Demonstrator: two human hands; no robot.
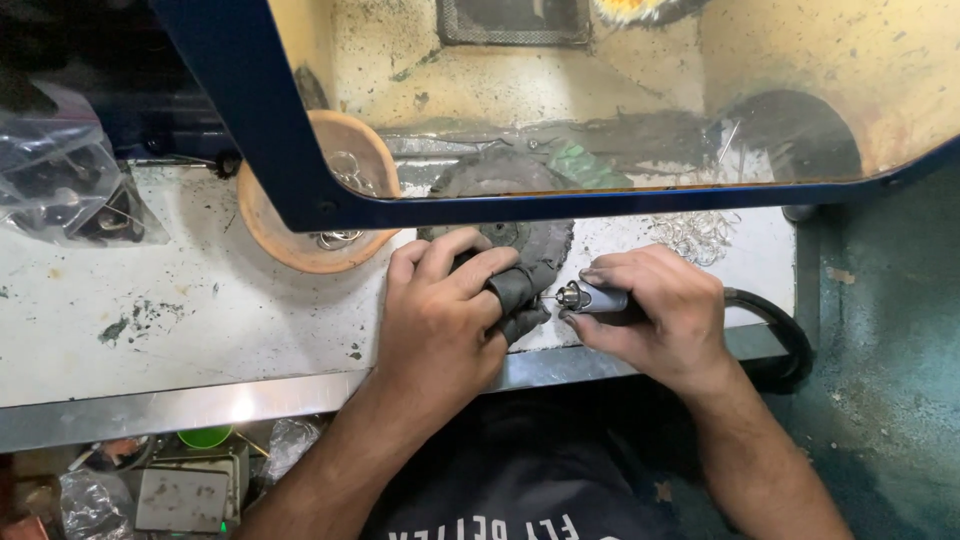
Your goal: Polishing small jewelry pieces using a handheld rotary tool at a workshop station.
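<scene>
While the left hand (440,310) clenches a small piece wrapped in dark cloth or rubber (515,292) at the front edge of the workbench (150,320), the right hand (665,315) grasps a rotary handpiece (595,297) like a pen, its fine bit pointing at the wrapped piece and touching it or nearly so. The piece itself is too hidden by fingers and wrapping to name, so I cannot tell how much of its surface has been worked. Judging by the tool being applied right at it, the grinding or polishing looks to be under way, not finished.

Just behind the hands lies a round, dark, worn pad (510,205), partly under the blue frame (300,150) of a clear shield that crosses the view. To the left of the pad, an orange bowl (285,235) holds small metal rings. A heap of more rings (700,235) lies near the right back of the bench. The handpiece's black hose (775,320) curves off the right edge. Crumpled plastic bags (60,180) sit at the left back corner. The shield frame overhangs the bowl and pad, screening them from above.
</scene>
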